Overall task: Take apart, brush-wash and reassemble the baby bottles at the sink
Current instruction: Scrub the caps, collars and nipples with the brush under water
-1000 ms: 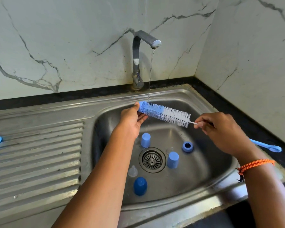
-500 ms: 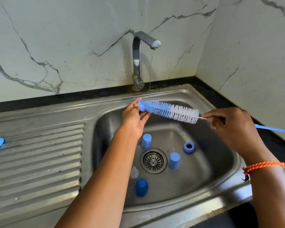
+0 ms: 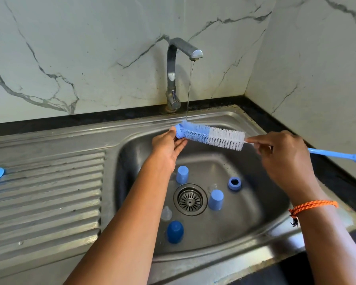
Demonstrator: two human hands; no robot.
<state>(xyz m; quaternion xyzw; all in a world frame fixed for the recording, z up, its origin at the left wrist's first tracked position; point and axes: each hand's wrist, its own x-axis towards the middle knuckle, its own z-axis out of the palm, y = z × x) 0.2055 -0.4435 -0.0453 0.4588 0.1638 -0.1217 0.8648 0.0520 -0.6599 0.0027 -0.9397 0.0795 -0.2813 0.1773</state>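
Rinsing item: a bottle brush point(image 3: 211, 136), held level over the sink point(image 3: 224, 262) under a thin stream of water point(image 3: 190, 89) from the tap point(image 3: 174, 73). Left hand point(image 3: 170, 147): fingers lie nearly straight, with fingertips point(image 3: 181, 143) touching the rounded blue tip of the brush from below; an open, supporting touch rather than a grasp. Right hand point(image 3: 284, 159): thumb and forefinger pinch the thin wire stem just beyond the bristles, with the blue plastic handle point(image 3: 337, 154) and its ring end trailing out past the wrist. Brush: stiff bristles, blue nearer the tip, white nearer the stem, cylindrical in outline. Bottle parts, all in the basin around the drain point(image 3: 190, 199): two pale blue caps point(image 3: 182, 174) point(image 3: 215, 199), cup-shaped and matt; one darker blue cap point(image 3: 175, 231); one blue screw ring point(image 3: 234, 183) with a round hole; one clear soft-looking teat point(image 3: 166, 213), hard to make out. Sink: brushed steel, wet, with a ribbed draining board point(image 3: 45, 194) to the left. Risks, judged: the pinch on a wet, narrow stem is slight, so the brush may twist or drop onto the parts below; springy bristles may flick water outward; the small clear teat lies close to the drain and could be nudged or overlooked.
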